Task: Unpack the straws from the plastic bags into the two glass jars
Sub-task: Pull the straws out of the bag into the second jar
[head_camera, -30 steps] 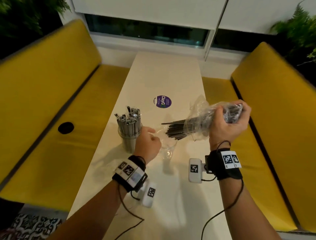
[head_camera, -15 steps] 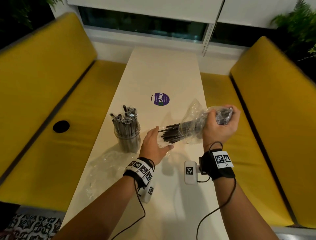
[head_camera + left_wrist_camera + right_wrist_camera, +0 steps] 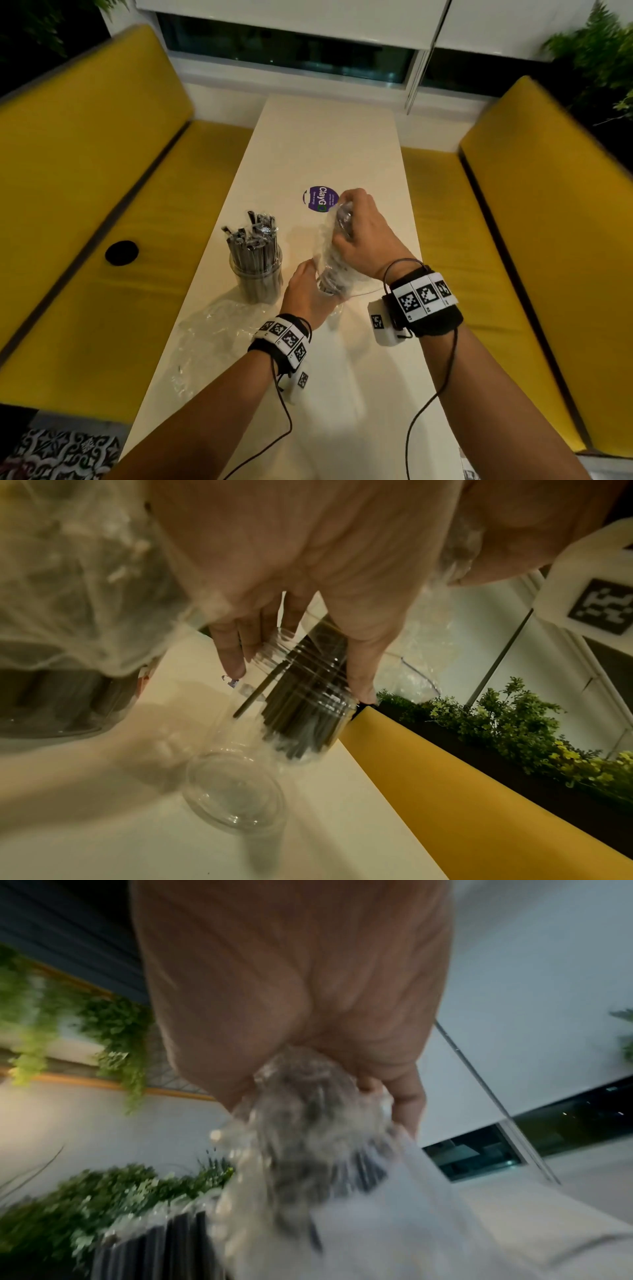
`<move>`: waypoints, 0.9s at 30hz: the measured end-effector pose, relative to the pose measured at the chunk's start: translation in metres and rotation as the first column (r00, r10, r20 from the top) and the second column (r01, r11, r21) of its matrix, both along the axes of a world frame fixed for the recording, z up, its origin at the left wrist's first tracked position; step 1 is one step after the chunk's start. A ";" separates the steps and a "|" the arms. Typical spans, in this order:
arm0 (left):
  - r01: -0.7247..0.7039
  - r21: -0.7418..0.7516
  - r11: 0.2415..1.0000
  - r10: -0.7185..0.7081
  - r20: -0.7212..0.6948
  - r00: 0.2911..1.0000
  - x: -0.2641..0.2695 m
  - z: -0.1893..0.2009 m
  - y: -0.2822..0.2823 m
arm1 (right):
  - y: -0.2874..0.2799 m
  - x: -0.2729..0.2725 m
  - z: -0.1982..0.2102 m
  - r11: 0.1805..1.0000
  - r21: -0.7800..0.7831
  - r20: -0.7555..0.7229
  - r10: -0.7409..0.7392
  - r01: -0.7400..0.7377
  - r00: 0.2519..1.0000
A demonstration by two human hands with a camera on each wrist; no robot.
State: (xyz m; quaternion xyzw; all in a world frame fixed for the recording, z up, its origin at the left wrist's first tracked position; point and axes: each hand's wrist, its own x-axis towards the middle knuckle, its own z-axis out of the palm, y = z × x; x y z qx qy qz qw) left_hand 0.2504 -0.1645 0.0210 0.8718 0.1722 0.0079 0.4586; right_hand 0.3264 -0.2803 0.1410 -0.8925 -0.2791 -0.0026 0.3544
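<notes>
Head view shows my right hand (image 3: 363, 236) clamped round the crinkly clear plastic bag of thin dark straws (image 3: 334, 255), upended over the empty clear glass jar (image 3: 291, 702) at table centre. My left hand (image 3: 306, 294) curls round that jar, steadying it. Straws are light and stiff, the bag slippery; I'd grip its closed top.

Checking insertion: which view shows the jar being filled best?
Left wrist: the jar shows clearly, left hand gripping it, dark straws inside. Head view: the jar is mostly hidden by hands and bag. Right wrist: only blurred bag, no jar.
</notes>
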 end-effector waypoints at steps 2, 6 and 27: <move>-0.006 -0.014 1.000 0.006 0.013 1.000 -0.001 0.000 0.000 | 0.007 -0.001 0.006 0.999 0.001 0.127 -0.044 0.044 0.991; -0.026 -0.059 0.998 0.026 -0.010 1.000 0.000 0.000 0.001 | 0.013 -0.002 0.010 0.995 0.031 0.132 -0.102 0.099 0.986; -0.021 0.013 1.000 0.021 -0.034 0.999 -0.009 0.008 -0.003 | -0.030 -0.031 0.028 0.953 0.209 0.208 -0.261 0.218 0.943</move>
